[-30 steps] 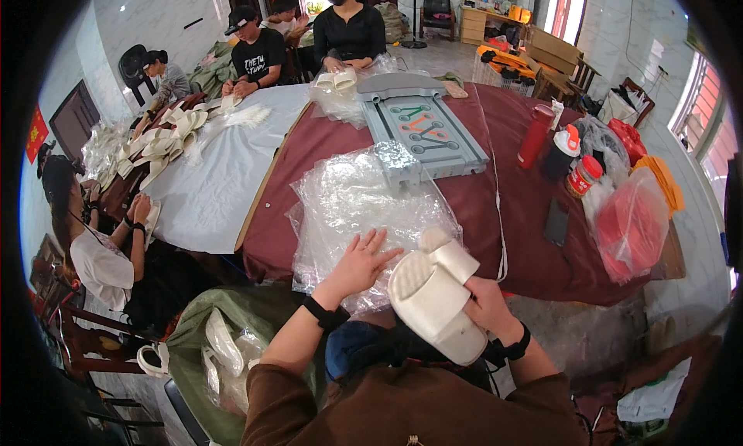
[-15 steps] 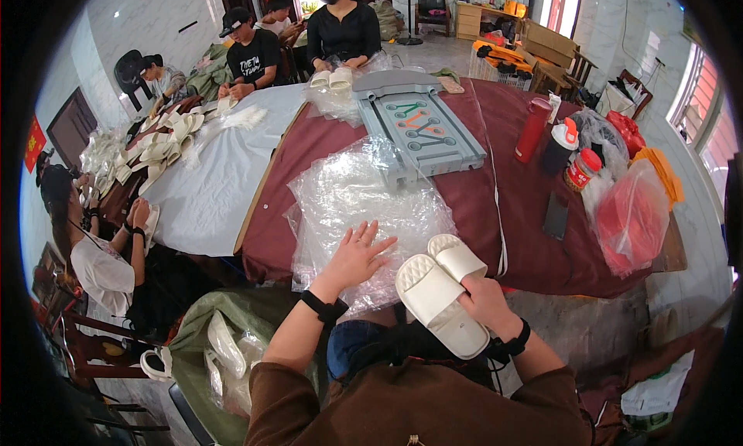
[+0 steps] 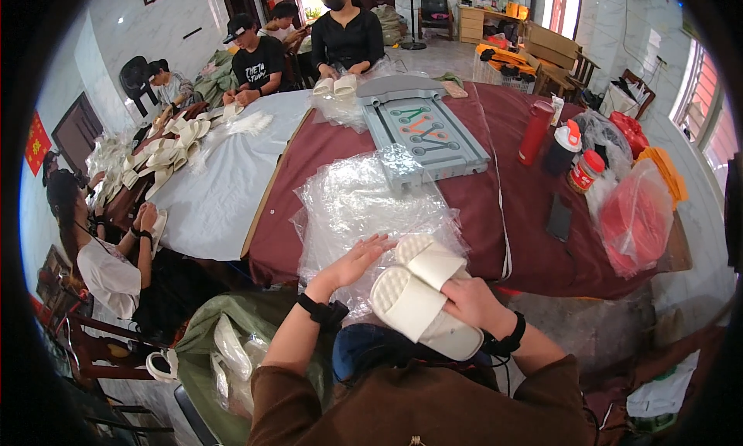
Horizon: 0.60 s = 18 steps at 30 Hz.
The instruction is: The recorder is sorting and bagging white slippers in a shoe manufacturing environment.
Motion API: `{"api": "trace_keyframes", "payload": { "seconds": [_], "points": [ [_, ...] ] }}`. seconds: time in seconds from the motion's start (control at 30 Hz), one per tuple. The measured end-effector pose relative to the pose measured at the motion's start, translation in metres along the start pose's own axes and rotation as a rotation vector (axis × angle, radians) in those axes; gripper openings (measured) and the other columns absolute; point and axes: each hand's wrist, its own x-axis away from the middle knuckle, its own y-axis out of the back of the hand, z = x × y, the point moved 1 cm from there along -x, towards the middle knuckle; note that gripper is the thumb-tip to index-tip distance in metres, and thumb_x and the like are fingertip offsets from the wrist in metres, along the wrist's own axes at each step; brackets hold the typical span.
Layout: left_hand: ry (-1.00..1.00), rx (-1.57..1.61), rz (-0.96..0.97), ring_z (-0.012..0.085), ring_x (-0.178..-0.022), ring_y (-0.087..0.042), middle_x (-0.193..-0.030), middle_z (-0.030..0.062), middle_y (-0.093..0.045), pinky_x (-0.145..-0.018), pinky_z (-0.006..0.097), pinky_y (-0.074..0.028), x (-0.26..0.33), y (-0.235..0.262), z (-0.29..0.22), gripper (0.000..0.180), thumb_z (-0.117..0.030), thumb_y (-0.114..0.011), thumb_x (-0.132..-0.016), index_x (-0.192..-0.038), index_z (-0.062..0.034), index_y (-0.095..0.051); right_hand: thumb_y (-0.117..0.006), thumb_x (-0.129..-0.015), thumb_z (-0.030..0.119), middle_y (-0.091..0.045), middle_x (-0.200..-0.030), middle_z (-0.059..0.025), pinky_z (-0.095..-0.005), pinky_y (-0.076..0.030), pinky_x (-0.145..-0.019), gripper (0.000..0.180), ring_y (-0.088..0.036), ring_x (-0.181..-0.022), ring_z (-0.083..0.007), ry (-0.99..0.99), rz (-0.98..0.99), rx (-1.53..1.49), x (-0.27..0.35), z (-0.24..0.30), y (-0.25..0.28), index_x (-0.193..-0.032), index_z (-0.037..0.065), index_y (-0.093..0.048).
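Gripping a pair of white slippers [image 3: 424, 295], the right hand [image 3: 474, 305] is closed around their lower half, the ridged soles turned up and the two pressed together, toes pointing toward the pile of clear plastic bags [image 3: 364, 206]. The pair sits at the near edge of the bench [image 3: 526, 206], partly over the bags and partly over the person's lap. A second ago the slippers were raised and tilted more upright in that hand; since then they have come down and lie flatter, closer to the bags. The left hand [image 3: 354, 262] lies open, fingers spread, flat on the plastic just beside the slippers' toes; it has slid a little nearer to them than it was a second ago. Farther back on the dark red cloth, the grey tray [image 3: 429, 129] with tools, the red bottle [image 3: 535, 133] and the dark phone [image 3: 559, 218] keep their places. Other people sit along the left side and far end, handling more white slippers on a pale sheet [image 3: 224, 183].
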Motion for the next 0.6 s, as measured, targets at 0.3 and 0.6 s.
{"api": "trace_keyframes", "payload": {
  "seconds": [0.3,0.6],
  "points": [
    [-0.041,-0.429,-0.075,0.0458,-0.145,-0.023,-0.155,0.0269,-0.028,-0.118,0.055,-0.016,0.014,-0.013,-0.059,0.053,-0.028,-0.035,-0.1,-0.153,-0.0208,-0.035,-0.068,-0.08,0.015,-0.065,-0.08,-0.0189,-0.0487,-0.051,-0.07,0.018,-0.065,-0.077,-0.0388,-0.202,-0.006,0.171,0.0,-0.005,-0.011,-0.086,0.0,-0.06],
    [-0.297,-0.617,-0.177,0.0452,-0.147,-0.016,-0.161,0.0196,-0.02,-0.117,0.06,-0.014,0.021,-0.035,-0.102,0.056,-0.024,-0.042,-0.095,-0.151,-0.0224,-0.038,-0.067,-0.08,0.015,-0.066,-0.084,-0.0197,-0.047,-0.051,-0.072,0.019,-0.064,-0.082,-0.0387,-0.165,-0.077,0.2,-0.02,0.003,-0.021,-0.093,0.0,-0.063]
  ]
}}
